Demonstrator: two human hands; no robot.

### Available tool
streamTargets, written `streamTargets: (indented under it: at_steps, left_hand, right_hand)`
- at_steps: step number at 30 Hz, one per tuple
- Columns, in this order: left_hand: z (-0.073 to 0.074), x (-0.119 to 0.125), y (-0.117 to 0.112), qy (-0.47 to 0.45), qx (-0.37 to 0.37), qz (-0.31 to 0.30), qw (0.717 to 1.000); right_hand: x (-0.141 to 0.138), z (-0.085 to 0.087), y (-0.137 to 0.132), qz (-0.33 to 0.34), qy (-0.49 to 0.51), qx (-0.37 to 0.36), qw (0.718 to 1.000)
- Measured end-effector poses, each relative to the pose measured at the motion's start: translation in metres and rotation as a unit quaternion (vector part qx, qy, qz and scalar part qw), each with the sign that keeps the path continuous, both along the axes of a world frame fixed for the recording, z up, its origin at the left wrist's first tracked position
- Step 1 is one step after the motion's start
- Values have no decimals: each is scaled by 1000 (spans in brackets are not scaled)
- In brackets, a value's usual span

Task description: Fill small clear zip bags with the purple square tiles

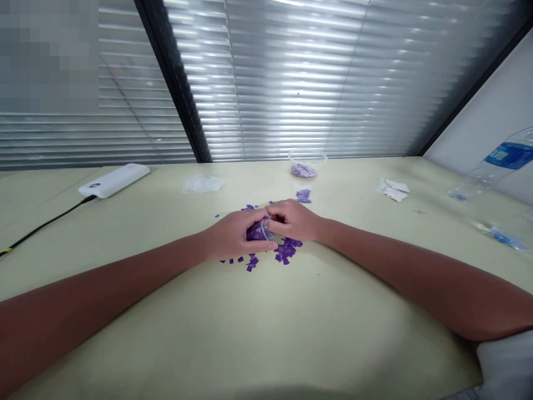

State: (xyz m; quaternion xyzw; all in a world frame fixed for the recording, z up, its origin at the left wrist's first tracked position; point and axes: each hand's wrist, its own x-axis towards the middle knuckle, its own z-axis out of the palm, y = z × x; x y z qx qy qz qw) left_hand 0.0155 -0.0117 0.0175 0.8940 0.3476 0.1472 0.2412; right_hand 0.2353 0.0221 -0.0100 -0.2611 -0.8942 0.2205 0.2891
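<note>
A small clear plastic bag (257,230) with purple paper squares inside is held between the thumb and fingers of my left hand (231,236). My right hand (296,220) meets it from the other side, its fingers curled and pinched at the bag's edge. What lies right under the right fingertips is partly hidden. Loose purple paper squares (287,251) are scattered on the table around and below both hands, with a small heap under the right hand.
Behind the hands stand a clear round tub (303,169) of pale purple bits and a small bag (303,195) of purple pieces. Clear plastic bags (204,183) and a white power bank (114,180) with a cable lie left. Crumpled white paper (392,189) and a plastic bottle (502,158) are right.
</note>
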Motion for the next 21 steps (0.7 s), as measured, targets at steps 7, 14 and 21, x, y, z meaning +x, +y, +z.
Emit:
streamTargets:
  at_steps: [7,14,21]
  left_hand:
    - [1,0,-1,5,1,2,1000]
    - [3,1,-2,7,0,6,1000]
    - [-1,0,-1,-19,-8,5,1000]
  right_hand:
    - [0,0,0,0,1,2,1000]
    - [0,1,-1,4,-1,-1,1000]
    - [0,1,0,3,-2,-1,1000]
